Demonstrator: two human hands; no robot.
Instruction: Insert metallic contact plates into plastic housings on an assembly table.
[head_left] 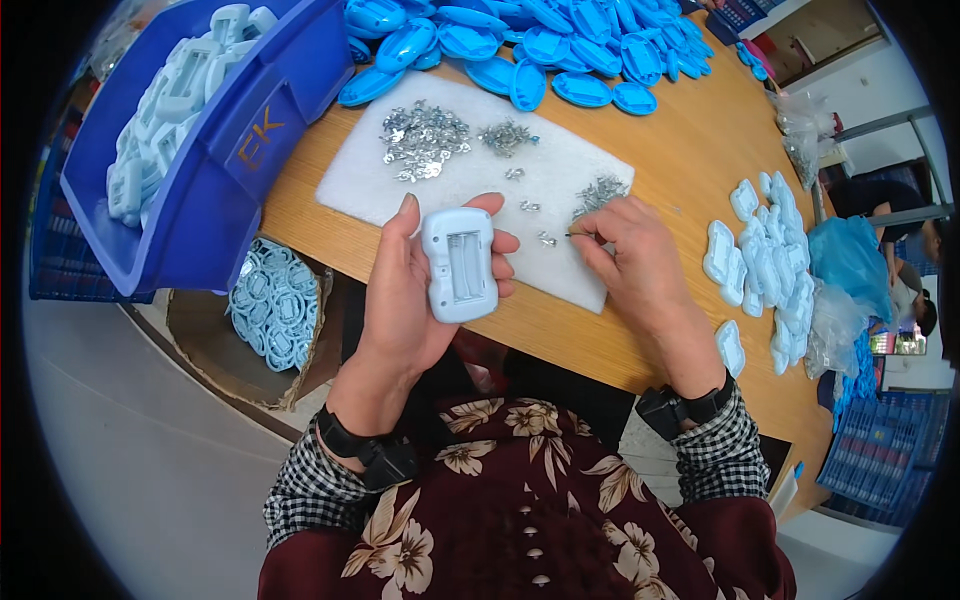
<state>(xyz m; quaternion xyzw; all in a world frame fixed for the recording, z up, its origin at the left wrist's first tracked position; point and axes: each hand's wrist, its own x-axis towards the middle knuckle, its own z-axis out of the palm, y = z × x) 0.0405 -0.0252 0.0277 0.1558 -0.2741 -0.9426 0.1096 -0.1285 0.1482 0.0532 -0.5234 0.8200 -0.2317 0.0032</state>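
My left hand (400, 290) is closed round a pale blue plastic casing (461, 264), its open battery compartment turned up. Over the right part of a white foam sheet (350, 165), my right hand (637, 258) pinches with thumb and forefinger; a small dark thing shows at the fingertips, too small to name. Just left of those fingertips lie a few small metal clips (547, 239). Beyond the hand is a heap of thin metal pieces (602, 192), partly covered by it. Larger piles of flat metal contacts (425, 138) and springy bits (505, 138) rest farther back on the sheet.
A blue bin (225, 165) full of pale casings stands at the left, above a cardboard box (190, 335) of pale blue ring-shaped parts. Bright blue oval shells (540, 48) cover the table's far side. Pale casings (775, 265) and plastic bags lie right. Another person sits at far right.
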